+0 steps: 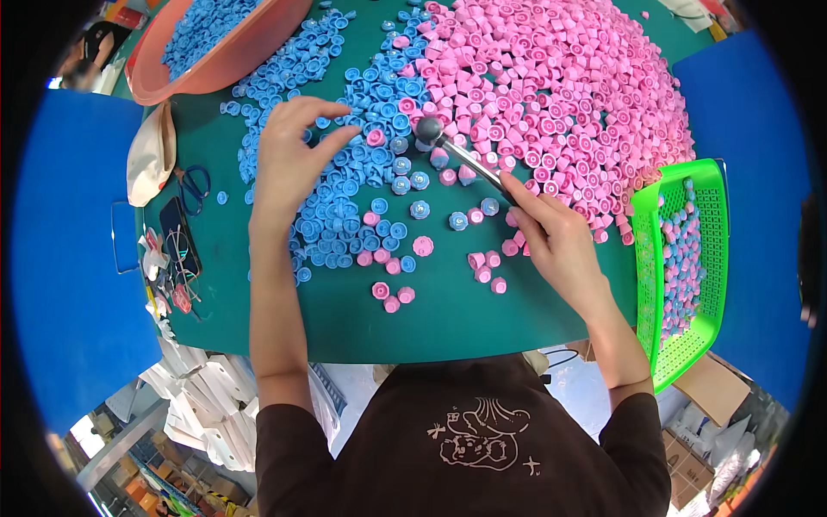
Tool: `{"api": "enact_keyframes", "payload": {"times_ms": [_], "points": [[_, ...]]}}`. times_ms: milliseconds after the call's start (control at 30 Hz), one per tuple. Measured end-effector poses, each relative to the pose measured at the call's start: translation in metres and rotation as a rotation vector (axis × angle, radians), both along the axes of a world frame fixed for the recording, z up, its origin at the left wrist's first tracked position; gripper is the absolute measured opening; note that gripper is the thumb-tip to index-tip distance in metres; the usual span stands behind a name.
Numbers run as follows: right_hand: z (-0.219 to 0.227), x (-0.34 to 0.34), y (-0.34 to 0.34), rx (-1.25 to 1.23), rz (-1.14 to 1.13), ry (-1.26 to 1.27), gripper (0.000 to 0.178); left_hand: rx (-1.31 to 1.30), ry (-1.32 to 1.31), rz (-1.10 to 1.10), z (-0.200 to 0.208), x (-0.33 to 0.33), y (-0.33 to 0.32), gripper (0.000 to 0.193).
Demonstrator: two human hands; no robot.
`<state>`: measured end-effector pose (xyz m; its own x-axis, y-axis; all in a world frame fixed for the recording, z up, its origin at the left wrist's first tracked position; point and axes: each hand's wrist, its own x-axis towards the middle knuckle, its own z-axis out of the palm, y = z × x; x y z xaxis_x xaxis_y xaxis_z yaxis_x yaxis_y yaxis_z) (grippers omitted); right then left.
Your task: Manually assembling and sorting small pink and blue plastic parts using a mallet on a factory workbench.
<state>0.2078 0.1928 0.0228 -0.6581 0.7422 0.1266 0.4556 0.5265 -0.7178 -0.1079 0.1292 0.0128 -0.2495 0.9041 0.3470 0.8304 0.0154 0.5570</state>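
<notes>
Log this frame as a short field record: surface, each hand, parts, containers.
surface: green table
left hand: fingers spread over the blue caps, holding nothing visible
right hand: grips a small metal hammer, head above the caps
parts: pink caps heaped at upper right, blue ones to their left, a few mixed between
containers: green basket at right with joined pieces; pink basin at upper left with blue caps

Your right hand (560, 246) holds a glossy metal hammer (461, 155) — caps (551, 95) smooth plastic, table mat (448, 314) matt green.
</notes>
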Motion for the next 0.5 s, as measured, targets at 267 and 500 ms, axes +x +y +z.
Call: {"api": "enact_keyframes", "payload": {"times_ms": [267,500], "points": [[-0.013,0.035,-0.013,-0.251,-0.155,0.239,0.044,-0.115,-0.099,-0.091,-0.001,0.022,-0.006,0.016],[-0.039,0.16,-0.078,0.062,-0.225,-0.038,0.04,-0.23,0.113,-0.587,-0.001,0.027,0.017,0.032]]}}
